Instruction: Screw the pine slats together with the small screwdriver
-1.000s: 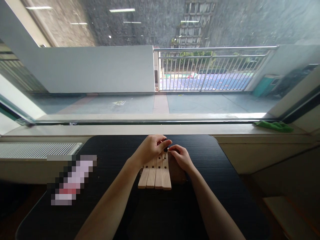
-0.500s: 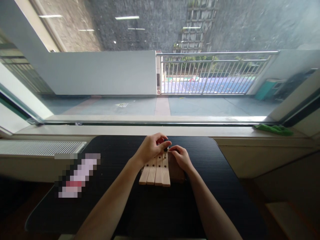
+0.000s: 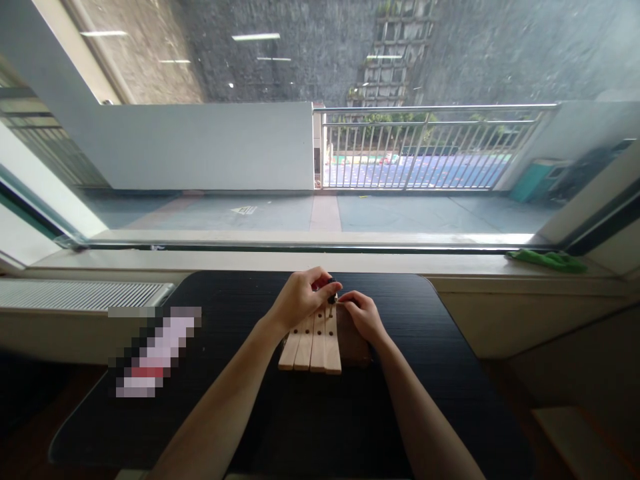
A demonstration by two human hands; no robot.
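Several light wooden slats (image 3: 320, 357) with dark round holes lie side by side in the middle of the black table, partly on a brown block-like thing (image 3: 353, 341). My left hand (image 3: 305, 300) is over their far end, thumb and fingers closed on a small black-handled tool (image 3: 333, 289). Its thin shaft points down at the rightmost slat. My right hand (image 3: 361, 313) is just to the right, thumb and forefinger pinched together beside the shaft. What lies between those fingertips is too small to make out.
The black table (image 3: 425, 393) stands against a window sill (image 3: 250, 261). A green cloth (image 3: 547, 260) lies on the sill at the right. A blurred-out pinkish item (image 3: 167, 340) is on the table's left side. A white radiator (image 3: 85, 295) is at the left.
Almost nothing differs. My left hand and the black-handled tool have shifted very slightly, and my right hand keeps its pinch in the same spot.
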